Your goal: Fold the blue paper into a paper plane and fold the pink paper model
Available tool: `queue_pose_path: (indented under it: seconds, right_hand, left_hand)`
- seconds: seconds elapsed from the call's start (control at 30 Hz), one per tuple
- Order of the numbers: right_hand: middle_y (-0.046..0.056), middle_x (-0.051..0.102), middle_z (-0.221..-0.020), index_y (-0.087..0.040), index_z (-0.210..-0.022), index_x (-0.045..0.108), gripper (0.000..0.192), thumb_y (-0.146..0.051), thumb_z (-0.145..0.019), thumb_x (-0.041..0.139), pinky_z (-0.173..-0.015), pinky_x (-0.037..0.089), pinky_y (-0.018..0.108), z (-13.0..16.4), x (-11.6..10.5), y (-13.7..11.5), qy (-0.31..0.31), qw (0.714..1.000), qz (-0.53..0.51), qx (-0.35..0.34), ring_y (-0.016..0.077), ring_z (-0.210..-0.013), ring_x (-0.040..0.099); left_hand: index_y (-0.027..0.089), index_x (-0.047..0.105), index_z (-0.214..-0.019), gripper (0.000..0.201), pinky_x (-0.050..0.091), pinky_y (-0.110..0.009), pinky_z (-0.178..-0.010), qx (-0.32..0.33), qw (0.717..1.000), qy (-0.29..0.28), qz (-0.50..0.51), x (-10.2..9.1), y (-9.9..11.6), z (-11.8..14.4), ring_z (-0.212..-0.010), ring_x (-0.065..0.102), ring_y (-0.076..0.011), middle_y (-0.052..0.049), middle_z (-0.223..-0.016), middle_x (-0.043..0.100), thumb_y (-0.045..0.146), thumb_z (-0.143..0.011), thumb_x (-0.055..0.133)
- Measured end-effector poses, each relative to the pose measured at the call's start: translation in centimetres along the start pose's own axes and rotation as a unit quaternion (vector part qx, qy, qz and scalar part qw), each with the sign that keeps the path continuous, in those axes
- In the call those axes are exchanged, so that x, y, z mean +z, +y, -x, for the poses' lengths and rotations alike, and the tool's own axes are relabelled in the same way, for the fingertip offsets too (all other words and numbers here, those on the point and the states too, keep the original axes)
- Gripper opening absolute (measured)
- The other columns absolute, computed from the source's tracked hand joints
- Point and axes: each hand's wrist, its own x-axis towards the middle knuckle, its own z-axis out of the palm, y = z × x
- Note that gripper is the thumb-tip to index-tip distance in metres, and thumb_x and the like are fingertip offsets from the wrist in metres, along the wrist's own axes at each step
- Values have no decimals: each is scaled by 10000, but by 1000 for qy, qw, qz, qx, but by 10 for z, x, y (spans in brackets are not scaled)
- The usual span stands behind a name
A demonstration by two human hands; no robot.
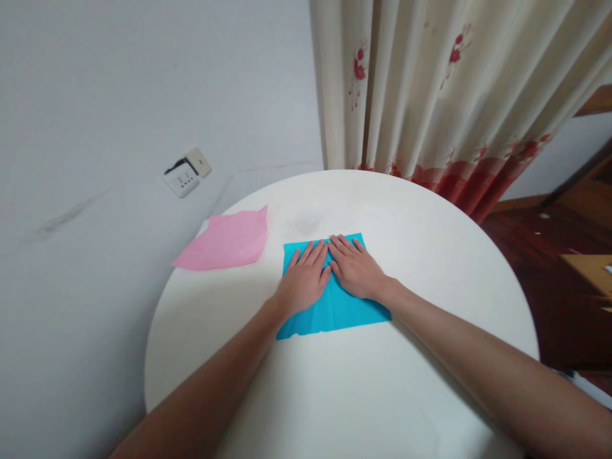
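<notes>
A blue sheet of paper [340, 309] lies flat near the middle of a round white table [430, 255]. My left hand [305, 279] presses flat on its left half, fingers spread toward the far edge. My right hand [354, 266] lies flat beside it on the right half, thumbs almost touching. Both hands hold nothing; the palms cover the far middle of the sheet.
A pink sheet of paper [227, 241] lies at the table's far left edge, overhanging slightly. A grey wall with a socket [185, 173] stands to the left. A cream curtain with red flowers [430, 95] hangs behind the table. Wooden floor and furniture show at the right.
</notes>
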Motion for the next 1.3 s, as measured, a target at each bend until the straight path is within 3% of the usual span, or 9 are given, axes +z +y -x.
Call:
queue_pose_path:
  seconds: [0.37,0.93,1.3]
  right_hand:
    - [124,258,-1632,-114,-1565,314,592,-373,-1033,282,-1221,166,540,0,1,0,-8,1000,-12,-10,280,-1522,196]
    - [128,291,-1622,-106,-1543,361,577,-379,-1040,290,-1224,173,523,0,-2,5,6,999,-8,33,288,-1516,215]
    - [138,285,-1623,-81,-1543,350,577,-347,-1034,294,-1222,167,529,-1,-1,7,-5,1000,-15,25,294,-1516,213]
  left_hand:
    - [181,321,-1557,543,203,-536,-1220,-24,1000,16,12,0,-1,-3,-1518,220,-270,-65,-1628,295,259,-1021,286]
    - [217,328,-1557,536,212,-585,-1199,-27,999,15,26,0,-7,-8,-1515,219,-311,-60,-1622,304,382,-1047,313]
    - [191,308,-1564,544,194,-523,-1221,23,998,-12,56,-2,-2,-6,-1520,219,-251,-87,-1624,296,355,-1045,316]
